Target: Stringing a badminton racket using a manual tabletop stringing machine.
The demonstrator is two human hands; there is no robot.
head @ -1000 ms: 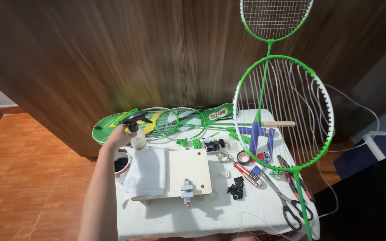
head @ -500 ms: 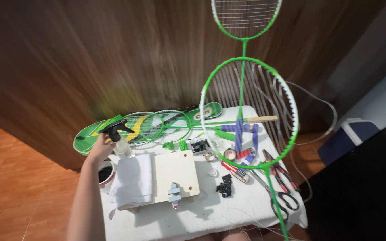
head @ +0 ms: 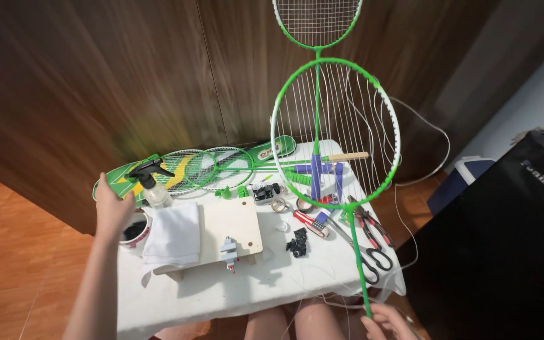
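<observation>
- Right hand (head: 390, 322) grips the low end of the green racket's shaft (head: 359, 267), at 5 o'clock in the frame; fingers wrapped, only partly in view at the bottom edge.
- Racket (head: 335, 129) stands nearly upright over the table, its head at 12–1 o'clock with half-strung loose strings (head: 423, 151) trailing off to 3 o'clock.
- Left hand (head: 113, 206) is open and empty, fingers loosely spread, at the table's 9 o'clock edge, just beside the spray bottle (head: 152, 182) and over a small cup (head: 135, 230).
- Left forearm runs up from 7 o'clock, wrist straight, palm turned toward the bottle.
- Judgement: the left hand is near the bottle; a clean grab means closing round the neck under the black trigger, not the nozzle.
- Judgement: keep the racket steady and vertical with the right hand so the slack strings do not snag the scissors (head: 373, 255) or pliers (head: 368, 221) below at 4 o'clock.
- Judgement: the cup sits touching the folded white cloth (head: 172, 234); a low elbow may knock it.
- Wooden board (head: 231, 221) with a small clamp (head: 228, 249) lies at table centre, well apart from both hands.
- More green rackets (head: 212, 167) lie flat at the table's 11 o'clock, behind the bottle.
</observation>
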